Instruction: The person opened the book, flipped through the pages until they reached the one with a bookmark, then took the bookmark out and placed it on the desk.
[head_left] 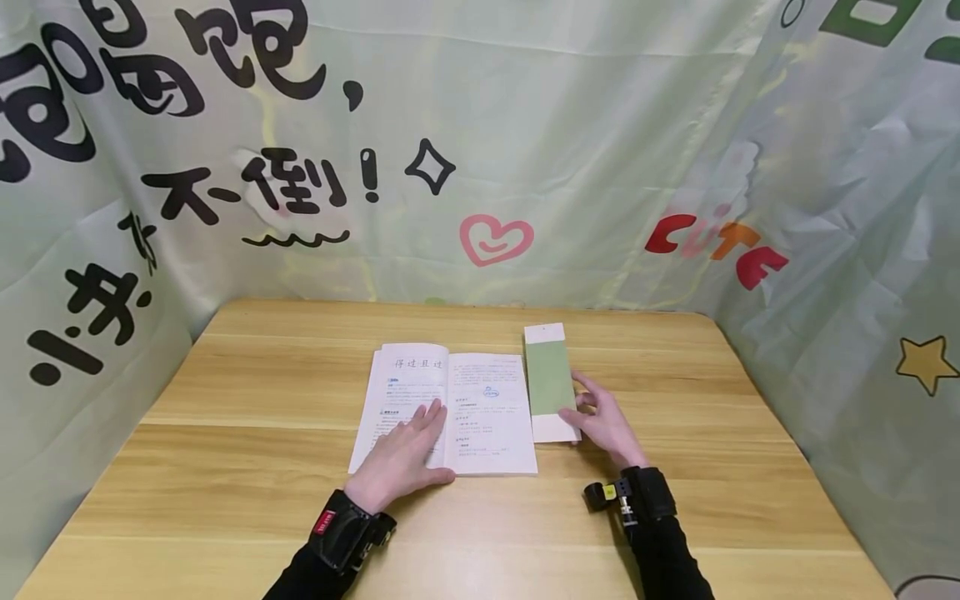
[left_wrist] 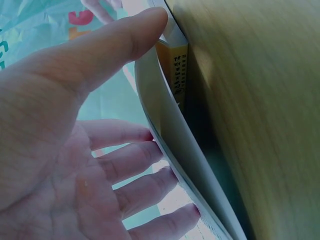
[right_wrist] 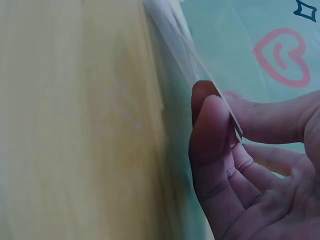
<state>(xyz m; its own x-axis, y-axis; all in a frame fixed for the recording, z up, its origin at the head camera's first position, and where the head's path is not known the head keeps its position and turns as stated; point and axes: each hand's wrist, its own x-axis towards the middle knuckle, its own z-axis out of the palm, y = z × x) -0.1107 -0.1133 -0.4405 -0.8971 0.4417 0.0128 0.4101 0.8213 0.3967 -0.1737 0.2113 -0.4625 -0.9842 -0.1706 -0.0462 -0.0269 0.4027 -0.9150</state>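
Observation:
An open book (head_left: pixel 491 450) with printed Chinese text lies on the wooden table. My left hand (head_left: pixel 401 458) rests on its left page, fingers spread and fairly straight, the thumb by the lower edge. In the left wrist view those fingertips touch the page (left_wrist: pixel 172 145), whose edge curves up off the table. Just right of the book is a long green card with white ends (head_left: pixel 550 375), perhaps a bookmark. My right hand (head_left: pixel 609 425) pinches its lower right edge. The right wrist view shows the thin card (right_wrist: pixel 220 92) between thumb and fingers, tilted up from the tabletop.
The wooden table (head_left: pixel 225 483) extends around the book on all sides. Behind it and at both sides hangs a pale green printed cloth (head_left: pixel 585 150). Black camera bands sit on the left wrist (head_left: pixel 348 533) and right wrist (head_left: pixel 648 493).

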